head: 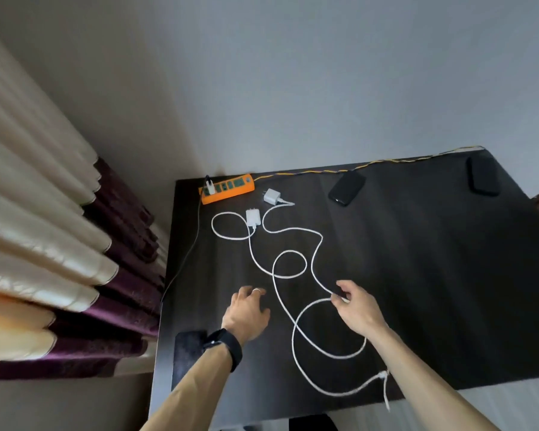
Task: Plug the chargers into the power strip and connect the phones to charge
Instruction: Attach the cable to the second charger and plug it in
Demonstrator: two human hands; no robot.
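Observation:
An orange power strip (227, 189) lies at the far left of the dark table (417, 275), with one white charger (210, 186) plugged into its left end. Two more white chargers (271, 195) (252, 217) lie loose just in front of it, their long white cables (293, 276) looping toward me. A black phone (346, 188) rests at the far middle, another (483, 175) at the far right, and a third (187, 353) by my left wrist. My right hand (355, 306) pinches one white cable. My left hand (246, 312) hovers over the table, fingers curled, holding nothing.
A yellow twisted cord (371, 164) runs from the strip along the table's back edge. A thin dark cable (184, 259) drops off the left edge. Cream and purple curtains (59, 244) hang on the left. The cable ends (385, 387) dangle over the near edge.

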